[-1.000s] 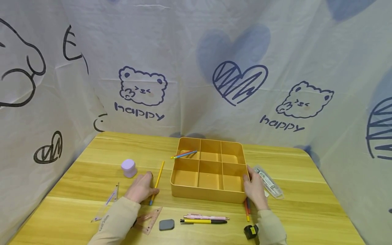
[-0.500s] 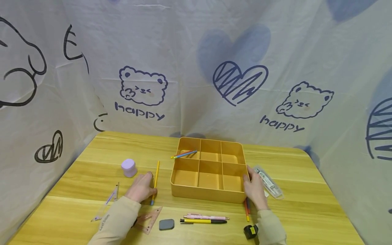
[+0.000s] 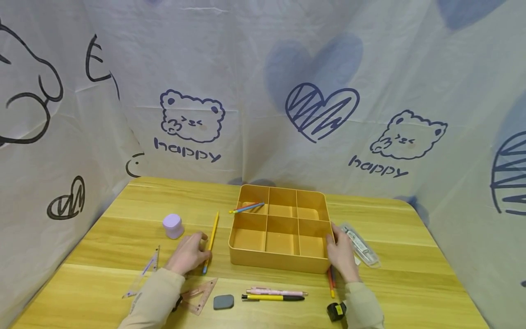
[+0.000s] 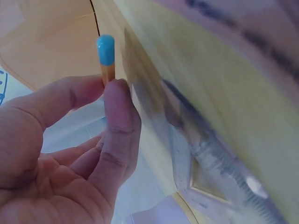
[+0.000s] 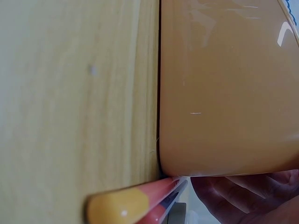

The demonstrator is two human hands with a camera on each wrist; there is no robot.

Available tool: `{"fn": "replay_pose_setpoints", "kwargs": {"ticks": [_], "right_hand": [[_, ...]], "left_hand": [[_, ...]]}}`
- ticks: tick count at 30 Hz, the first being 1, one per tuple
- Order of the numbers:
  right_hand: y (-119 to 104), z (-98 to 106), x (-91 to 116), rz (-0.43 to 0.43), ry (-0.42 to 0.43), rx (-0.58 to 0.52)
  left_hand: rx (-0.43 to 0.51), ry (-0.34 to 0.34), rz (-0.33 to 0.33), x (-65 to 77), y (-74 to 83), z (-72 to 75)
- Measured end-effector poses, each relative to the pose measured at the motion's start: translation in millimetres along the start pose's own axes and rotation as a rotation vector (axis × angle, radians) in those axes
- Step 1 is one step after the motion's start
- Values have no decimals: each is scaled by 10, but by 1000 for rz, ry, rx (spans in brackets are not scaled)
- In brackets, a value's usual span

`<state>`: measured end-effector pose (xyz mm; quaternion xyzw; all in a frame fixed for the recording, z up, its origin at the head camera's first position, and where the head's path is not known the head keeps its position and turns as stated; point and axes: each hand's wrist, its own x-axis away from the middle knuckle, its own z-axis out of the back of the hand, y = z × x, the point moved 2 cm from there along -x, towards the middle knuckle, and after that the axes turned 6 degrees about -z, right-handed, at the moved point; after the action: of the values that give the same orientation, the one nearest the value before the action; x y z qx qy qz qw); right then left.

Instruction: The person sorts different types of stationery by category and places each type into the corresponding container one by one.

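My left hand (image 3: 189,252) pinches a yellow pencil (image 3: 213,233) between thumb and fingers, left of the box. In the left wrist view the pencil's rounded blue end (image 4: 106,49) sticks out past the fingertips. A tan storage box (image 3: 276,259) with several compartments stands mid-table. My right hand (image 3: 343,256) grips its right wall, thumb at the rim and fingers outside. Two slim pencils (image 3: 248,208), one blue and one red, lean over the wall of the back left compartment. Under my right hand, red and dark pencils (image 5: 140,198) lie against the box's corner.
A lilac round container (image 3: 173,225) and a clear set square (image 3: 144,273) lie at left. In front are a pink set square (image 3: 201,297), grey eraser (image 3: 223,301), pink pen (image 3: 277,291), yellow-and-black pen (image 3: 273,297) and black tape measure (image 3: 336,311). A clear case (image 3: 361,245) is at right.
The pencil in my left hand has tilted upright, then slanted back to the right, its far end shifting a little. My right hand and the box have stayed in place.
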<state>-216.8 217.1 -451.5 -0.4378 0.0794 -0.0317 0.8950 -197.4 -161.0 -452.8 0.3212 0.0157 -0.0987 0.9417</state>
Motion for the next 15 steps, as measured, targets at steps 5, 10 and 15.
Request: {"fn": "replay_pose_setpoints", "kwargs": {"ticks": [5, 10, 15], "right_hand": [[1, -5, -3, 1, 13, 9], [6, -10, -1, 1, 14, 12], [13, -15, -2, 5, 11, 7]], "left_hand": [[33, 32, -11, -7, 8, -3], [50, 53, -3, -24, -5, -10], [129, 52, 19, -24, 1, 1]]}}
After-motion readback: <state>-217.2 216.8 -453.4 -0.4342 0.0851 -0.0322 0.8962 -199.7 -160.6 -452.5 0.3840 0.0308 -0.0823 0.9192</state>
